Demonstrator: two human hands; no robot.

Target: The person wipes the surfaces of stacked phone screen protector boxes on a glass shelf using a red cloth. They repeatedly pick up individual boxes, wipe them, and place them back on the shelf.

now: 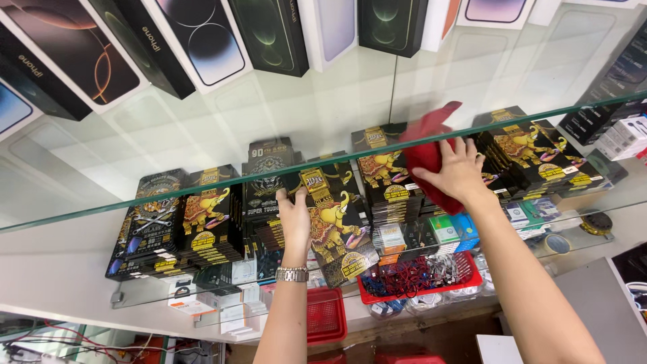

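Glass shelf (135, 135) first, since everything here sits on or under it. Far left there's a stack of black-and-gold flat boxes (153, 222) leaning in rows on the lower shelf, fanned like files.

Moving right, the left hand (294, 217) is grasping one of those packs, a black and gold pack with an elephant picture (333, 232), thumb on the near face and fingers wrapped over the left edge. It's tilted out from the row, lifted a bit off its neighbours. Looks like thin card around something flat and rigid, so I'd guess light but bendy at the corners and probably fragile inside. Pinching by the long edge like that seems the sane way; the glossy face looks slippery.

Further right, the right hand (458, 170) is pressed flat on a red cloth (427, 156), fingers spread, bunching it against the stacked boxes just under the upper shelf's edge. Soft, floppy, no weight to speak of, grabs anywhere.

Below and between the arms: a red basket (472, 278) full of tangled cables, and a smaller red basket (326, 314) lower down.
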